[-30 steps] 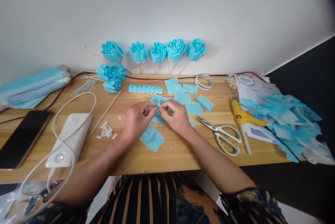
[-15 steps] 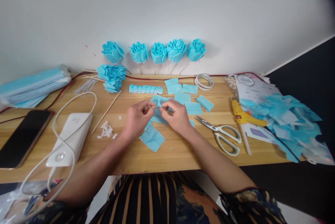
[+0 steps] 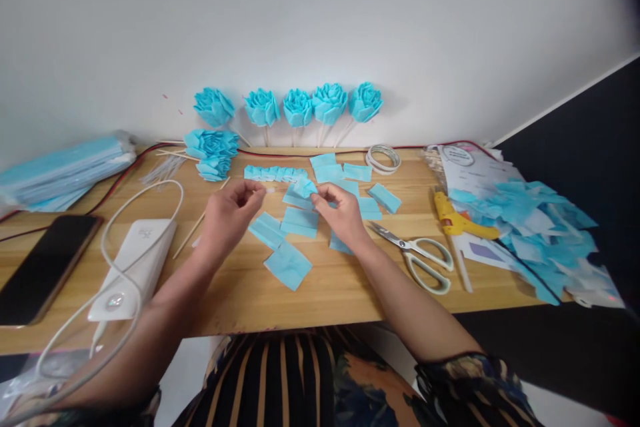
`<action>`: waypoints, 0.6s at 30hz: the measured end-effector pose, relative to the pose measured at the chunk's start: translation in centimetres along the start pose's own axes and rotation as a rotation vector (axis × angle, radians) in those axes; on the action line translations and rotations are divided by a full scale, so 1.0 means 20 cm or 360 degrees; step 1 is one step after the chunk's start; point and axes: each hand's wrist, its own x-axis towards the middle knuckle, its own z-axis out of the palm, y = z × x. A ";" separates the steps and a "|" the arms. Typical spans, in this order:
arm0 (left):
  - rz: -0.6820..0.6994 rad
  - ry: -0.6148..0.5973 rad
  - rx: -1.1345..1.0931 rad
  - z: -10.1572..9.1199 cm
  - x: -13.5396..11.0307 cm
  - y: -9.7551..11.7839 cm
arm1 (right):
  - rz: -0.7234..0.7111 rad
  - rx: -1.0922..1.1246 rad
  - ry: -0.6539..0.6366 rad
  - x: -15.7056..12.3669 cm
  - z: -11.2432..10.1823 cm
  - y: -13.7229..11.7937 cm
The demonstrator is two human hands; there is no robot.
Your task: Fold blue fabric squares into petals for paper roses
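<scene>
Folded blue piece [image 3: 304, 188], long axis left-right

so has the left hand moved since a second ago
Yes. The left hand has gone left, away from the right hand and nearer the power bank, which has stayed put. The right hand holds the blue piece.

Looking like a home craft corner: sitting at a small wooden tabletop [image 3: 325, 294] standing against a plain white wall [image 3: 320, 14]. Showing hobby gear all round, with scissors [image 3: 420, 257] and a yellow glue gun [image 3: 457, 219] lying right of the right hand [image 3: 343, 214], a phone [image 3: 45, 264] and a cabled power bank [image 3: 133, 260] lying left of the left hand [image 3: 225, 214], blue paper flowers [image 3: 297, 107] leaning on the wall beyond the hands, and blue paper squares [image 3: 287, 264] lying just below them.
</scene>
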 end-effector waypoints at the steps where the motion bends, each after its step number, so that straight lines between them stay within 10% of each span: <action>1: 0.0042 -0.0015 0.0114 -0.05 -0.01 0.00 | 0.0000 0.0004 0.0009 0.00 0.00 0.00; 8: 0.0148 -0.0339 0.1182 -0.36 -0.12 -0.18 | -0.0054 0.0013 -0.0012 0.00 0.00 0.01; 18: 0.0589 -0.0713 0.1428 -0.36 -0.08 -0.28 | -0.0119 -0.0035 0.0062 0.01 -0.01 0.01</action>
